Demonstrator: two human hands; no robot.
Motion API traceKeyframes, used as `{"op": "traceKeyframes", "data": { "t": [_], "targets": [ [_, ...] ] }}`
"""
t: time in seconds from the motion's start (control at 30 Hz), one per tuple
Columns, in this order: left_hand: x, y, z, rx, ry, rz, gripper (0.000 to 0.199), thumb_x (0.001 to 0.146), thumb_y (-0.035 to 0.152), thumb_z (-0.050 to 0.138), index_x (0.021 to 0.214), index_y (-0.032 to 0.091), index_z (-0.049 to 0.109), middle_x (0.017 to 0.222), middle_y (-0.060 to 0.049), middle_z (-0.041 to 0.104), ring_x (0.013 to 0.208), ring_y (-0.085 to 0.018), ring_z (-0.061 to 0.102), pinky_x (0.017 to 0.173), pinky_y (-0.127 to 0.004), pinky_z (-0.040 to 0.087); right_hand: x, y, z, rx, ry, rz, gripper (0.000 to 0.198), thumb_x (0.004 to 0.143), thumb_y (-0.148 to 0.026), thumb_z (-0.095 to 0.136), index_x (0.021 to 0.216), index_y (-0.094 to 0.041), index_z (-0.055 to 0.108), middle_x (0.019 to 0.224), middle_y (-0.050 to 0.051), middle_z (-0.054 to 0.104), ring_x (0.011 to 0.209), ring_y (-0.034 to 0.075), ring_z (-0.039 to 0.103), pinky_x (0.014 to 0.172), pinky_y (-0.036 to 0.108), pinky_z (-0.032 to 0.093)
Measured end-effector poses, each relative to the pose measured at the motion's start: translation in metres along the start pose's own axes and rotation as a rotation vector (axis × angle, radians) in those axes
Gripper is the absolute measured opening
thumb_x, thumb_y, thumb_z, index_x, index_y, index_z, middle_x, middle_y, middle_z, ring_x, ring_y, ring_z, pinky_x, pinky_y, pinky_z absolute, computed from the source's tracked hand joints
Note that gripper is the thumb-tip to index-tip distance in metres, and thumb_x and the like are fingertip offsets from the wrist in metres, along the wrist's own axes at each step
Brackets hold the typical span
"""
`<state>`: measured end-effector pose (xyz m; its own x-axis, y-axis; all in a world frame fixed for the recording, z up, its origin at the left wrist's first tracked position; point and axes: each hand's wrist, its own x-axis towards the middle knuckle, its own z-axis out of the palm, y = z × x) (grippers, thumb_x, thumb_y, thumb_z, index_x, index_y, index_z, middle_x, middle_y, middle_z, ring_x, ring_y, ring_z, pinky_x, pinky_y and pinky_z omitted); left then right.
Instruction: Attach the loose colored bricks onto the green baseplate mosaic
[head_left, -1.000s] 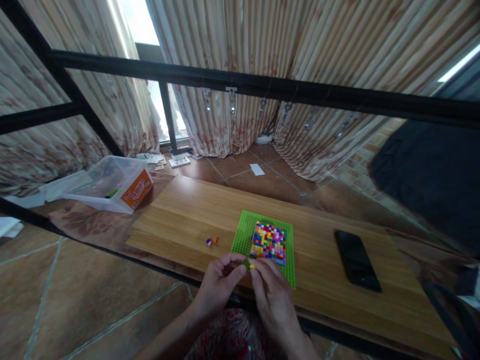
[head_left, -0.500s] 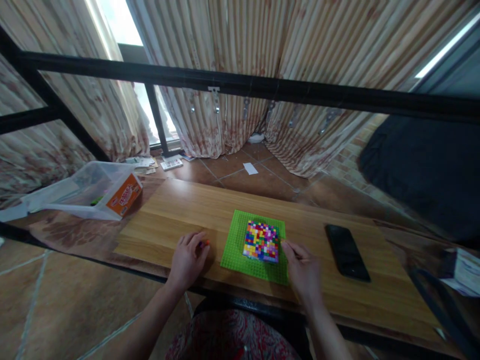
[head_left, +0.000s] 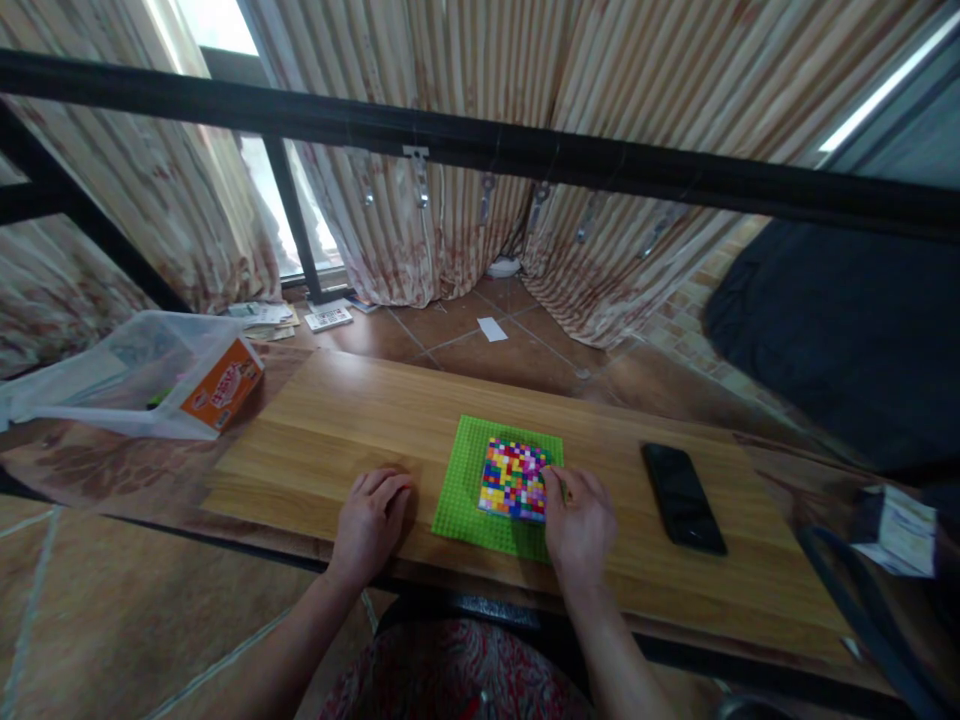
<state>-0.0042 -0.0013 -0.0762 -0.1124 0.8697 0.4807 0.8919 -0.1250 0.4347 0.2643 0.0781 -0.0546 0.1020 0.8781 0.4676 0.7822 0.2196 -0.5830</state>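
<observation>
A green studded baseplate point(head_left: 454, 500) lies on the wooden board, bearing a square patch of many-coloured toy bricks point(head_left: 514, 475). My right hand point(head_left: 581, 520) is closed in a pinch, with thumb and finger against the right edge of the patch. Whatever may be between those fingertips is hidden. To the left of the baseplate, my left hand point(head_left: 371, 525) rests on the wood with its fingers curled closed. Small orange and purple toy bricks showed in its fingers half a second ago; the fingers cover them now.
The wooden board point(head_left: 300, 430) carries a black phone point(head_left: 682, 498) to the right. A clear plastic bin point(head_left: 150, 375) with an orange label stands at the left. A black rail point(head_left: 480, 135) crosses in front of curtains. Papers point(head_left: 262, 318) lie on the floor beyond.
My right hand has moved from the baseplate's right edge left onto the brick patch. My left fingers have closed further over the small bricks. The whole view has shifted slightly.
</observation>
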Motion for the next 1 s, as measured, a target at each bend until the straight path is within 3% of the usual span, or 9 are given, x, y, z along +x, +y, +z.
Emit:
{"op": "traceKeyframes", "data": {
  "t": [0.2,0.7,0.8,1.0],
  "targets": [
    [-0.002,0.0,0.001,-0.001,0.001,-0.003,0.018,0.094,0.025,0.05,0.098,0.021,0.067,0.097,-0.007,0.069,0.09,-0.021,0.062,0.083,-0.035,0.051,0.0,0.0,0.002,0.11,0.003,0.128,0.046,0.085,-0.058,0.054,0.078,-0.017,0.073,0.078,0.009,0.068,0.074,0.022,0.059,0.069,0.033,0.043],
    [0.0,0.004,-0.001,0.008,0.002,-0.001,0.019,0.094,0.025,0.049,0.096,0.022,0.068,0.097,-0.007,0.069,0.09,-0.021,0.062,0.082,-0.036,0.051,0.0,0.001,0.003,0.074,-0.034,0.025,0.039,0.09,-0.048,0.05,0.083,-0.018,0.073,0.084,0.01,0.07,0.081,0.022,0.061,0.08,0.037,0.045],
    [-0.001,0.003,-0.001,0.003,-0.006,-0.008,0.018,0.093,0.024,0.05,0.097,0.022,0.068,0.097,-0.007,0.069,0.09,-0.021,0.061,0.082,-0.036,0.051,0.003,0.001,0.002,0.142,-0.061,0.126,0.038,0.086,-0.049,0.053,0.079,-0.017,0.073,0.082,0.01,0.07,0.078,0.022,0.062,0.075,0.036,0.046],
    [-0.001,0.002,0.0,-0.001,-0.003,-0.009,0.018,0.094,0.025,0.05,0.098,0.021,0.068,0.098,-0.007,0.069,0.092,-0.022,0.061,0.083,-0.036,0.051,0.009,0.006,0.012,0.569,-0.083,0.57,0.033,0.065,-0.048,0.072,0.074,-0.016,0.074,0.071,0.005,0.072,0.065,0.02,0.063,0.062,0.032,0.049]
  ]
}}
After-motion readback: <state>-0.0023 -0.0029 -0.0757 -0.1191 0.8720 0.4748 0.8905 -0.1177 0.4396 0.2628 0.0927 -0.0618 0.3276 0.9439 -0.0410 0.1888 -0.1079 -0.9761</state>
